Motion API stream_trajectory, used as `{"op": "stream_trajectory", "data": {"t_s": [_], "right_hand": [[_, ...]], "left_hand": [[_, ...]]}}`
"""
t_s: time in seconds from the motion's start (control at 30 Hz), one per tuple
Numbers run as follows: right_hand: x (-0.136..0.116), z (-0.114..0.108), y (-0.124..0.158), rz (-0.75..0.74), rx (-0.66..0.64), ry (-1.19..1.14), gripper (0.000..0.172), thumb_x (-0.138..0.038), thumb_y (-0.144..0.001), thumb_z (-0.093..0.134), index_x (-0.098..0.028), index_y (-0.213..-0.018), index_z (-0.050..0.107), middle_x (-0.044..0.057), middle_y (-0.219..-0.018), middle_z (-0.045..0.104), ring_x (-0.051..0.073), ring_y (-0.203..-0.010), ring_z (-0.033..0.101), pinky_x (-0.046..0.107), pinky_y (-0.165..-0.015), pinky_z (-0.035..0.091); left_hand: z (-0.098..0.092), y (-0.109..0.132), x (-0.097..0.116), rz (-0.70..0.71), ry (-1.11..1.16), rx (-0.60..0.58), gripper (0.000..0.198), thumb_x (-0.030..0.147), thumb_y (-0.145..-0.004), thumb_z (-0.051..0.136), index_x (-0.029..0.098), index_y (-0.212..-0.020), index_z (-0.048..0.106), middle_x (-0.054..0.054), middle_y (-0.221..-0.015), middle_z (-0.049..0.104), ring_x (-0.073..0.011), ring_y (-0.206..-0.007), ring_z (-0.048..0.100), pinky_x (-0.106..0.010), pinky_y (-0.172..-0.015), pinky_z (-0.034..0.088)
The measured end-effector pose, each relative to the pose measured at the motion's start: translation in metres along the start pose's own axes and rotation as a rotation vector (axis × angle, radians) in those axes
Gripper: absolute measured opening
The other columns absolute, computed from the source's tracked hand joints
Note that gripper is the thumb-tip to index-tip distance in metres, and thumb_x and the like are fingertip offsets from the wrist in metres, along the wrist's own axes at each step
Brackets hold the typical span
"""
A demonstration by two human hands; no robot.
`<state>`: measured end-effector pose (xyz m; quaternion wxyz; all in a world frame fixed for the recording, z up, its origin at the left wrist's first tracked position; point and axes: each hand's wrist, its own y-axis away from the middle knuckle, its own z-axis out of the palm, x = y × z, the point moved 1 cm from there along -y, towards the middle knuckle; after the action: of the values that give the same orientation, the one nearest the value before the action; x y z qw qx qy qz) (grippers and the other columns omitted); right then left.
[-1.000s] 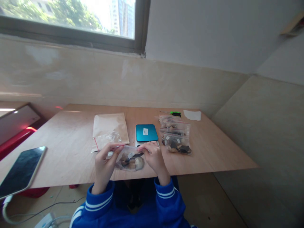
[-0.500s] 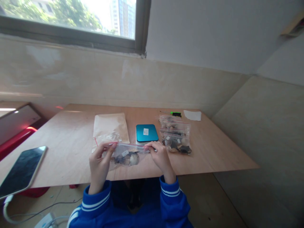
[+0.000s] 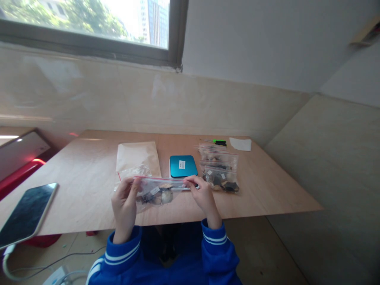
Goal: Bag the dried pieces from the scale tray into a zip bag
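Observation:
Both hands hold a clear zip bag point(image 3: 160, 192) of dark and pale chunks, stretched flat by its top edge just above the plywood table point(image 3: 83, 190). My left hand point(image 3: 125, 202) pinches its left end, and my right hand point(image 3: 203, 196) pinches the right end. A white label sits on the bag. Behind the right hand lies a teal digital scale point(image 3: 183, 166). Further right is a pile of filled zip bags point(image 3: 219, 170). Behind the left hand, a small clear bag point(image 3: 133, 171) lies on a kraft paper envelope point(image 3: 136, 154).
A smartphone point(image 3: 28, 209) lies at the table's left front corner, with a cable below it. A green-handled screwdriver point(image 3: 219, 142) and a white paper slip point(image 3: 240, 144) lie at the back right. Walls bound the back and right; a red object sits left.
The bag has gone from slack to pulled taut and now lies level between my hands. My hands have spread apart, and the right hand has moved rightward toward the pile of bags.

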<state>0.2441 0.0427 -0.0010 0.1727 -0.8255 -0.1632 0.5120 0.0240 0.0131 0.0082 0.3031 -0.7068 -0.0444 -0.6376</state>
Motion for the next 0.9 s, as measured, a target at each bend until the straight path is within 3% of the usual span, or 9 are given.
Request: {"op": "stream_trajectory", "data": {"t_s": [0.27,0.37,0.47,0.57,0.63,0.73,0.83,0.9], "right_hand": [[0.001,-0.003,0.0,0.029,0.036,-0.016,0.021,-0.031,-0.092,0.052,-0.021,-0.079,0.063,0.001,-0.071,0.067,0.017,-0.069,0.064,0.028,-0.069,0.048],[0.003,0.003,0.001,0.096,0.039,-0.11,0.022,-0.039,-0.09,0.056,-0.021,-0.101,0.061,0.003,-0.084,0.069,0.017,-0.077,0.065,0.028,-0.071,0.051],[0.005,0.017,0.002,0.183,-0.037,-0.259,0.046,-0.044,-0.084,0.063,-0.022,-0.122,0.05,0.005,-0.097,0.07,0.017,-0.084,0.067,0.029,-0.073,0.053],[0.006,0.028,0.001,0.216,-0.099,-0.358,0.032,-0.047,-0.083,0.062,-0.02,-0.101,0.06,0.006,-0.094,0.071,0.018,-0.086,0.068,0.03,-0.075,0.054],[0.007,0.029,-0.001,0.22,-0.049,-0.379,0.03,-0.049,-0.084,0.061,-0.019,-0.084,0.061,0.005,-0.087,0.071,0.018,-0.082,0.068,0.03,-0.075,0.053],[0.015,0.016,-0.005,0.281,0.068,-0.385,0.035,-0.054,-0.082,0.059,-0.019,-0.076,0.057,0.004,-0.077,0.07,0.019,-0.076,0.067,0.03,-0.072,0.053],[0.035,-0.011,-0.004,0.391,0.242,-0.342,0.04,-0.059,-0.077,0.062,-0.019,-0.076,0.056,0.005,-0.074,0.07,0.02,-0.069,0.066,0.029,-0.064,0.051],[0.055,-0.034,0.001,0.466,0.393,-0.269,0.046,-0.063,-0.071,0.063,-0.018,-0.075,0.056,0.006,-0.071,0.068,0.02,-0.063,0.063,0.028,-0.056,0.048]], "left_hand": [[0.003,0.001,0.005,0.032,-0.043,-0.003,0.026,0.04,-0.088,0.057,0.019,-0.076,0.065,0.002,-0.066,0.063,-0.011,-0.063,0.056,-0.021,-0.06,0.045],[0.004,0.003,0.006,0.036,-0.028,-0.015,0.027,0.04,-0.089,0.055,0.019,-0.075,0.064,0.002,-0.067,0.063,-0.0113,-0.064,0.057,-0.022,-0.062,0.046],[0.005,0.005,0.007,0.059,-0.004,-0.032,0.028,0.04,-0.09,0.053,0.019,-0.073,0.062,0.002,-0.067,0.062,-0.0114,-0.064,0.058,-0.022,-0.062,0.046],[0.004,0.005,0.007,0.055,-0.018,-0.051,0.029,0.041,-0.09,0.053,0.019,-0.074,0.062,0.002,-0.067,0.061,-0.0117,-0.064,0.057,-0.022,-0.061,0.046],[0.002,0.003,0.005,0.041,-0.064,-0.069,0.03,0.044,-0.09,0.052,0.02,-0.077,0.064,0.001,-0.069,0.062,-0.0125,-0.065,0.058,-0.022,-0.061,0.046],[-0.002,-0.003,-0.001,0.013,-0.14,-0.184,0.036,0.048,-0.093,0.044,0.02,-0.09,0.067,-0.002,-0.08,0.067,-0.0144,-0.071,0.061,-0.026,-0.068,0.049],[-0.007,-0.011,-0.008,-0.015,-0.219,-0.346,0.04,0.051,-0.091,0.043,0.02,-0.097,0.067,-0.006,-0.091,0.071,-0.017,-0.075,0.065,-0.03,-0.072,0.051],[-0.012,-0.015,-0.013,-0.005,-0.285,-0.394,0.04,0.054,-0.088,0.047,0.02,-0.094,0.067,-0.007,-0.091,0.072,-0.0189,-0.076,0.067,-0.032,-0.071,0.053]]}}
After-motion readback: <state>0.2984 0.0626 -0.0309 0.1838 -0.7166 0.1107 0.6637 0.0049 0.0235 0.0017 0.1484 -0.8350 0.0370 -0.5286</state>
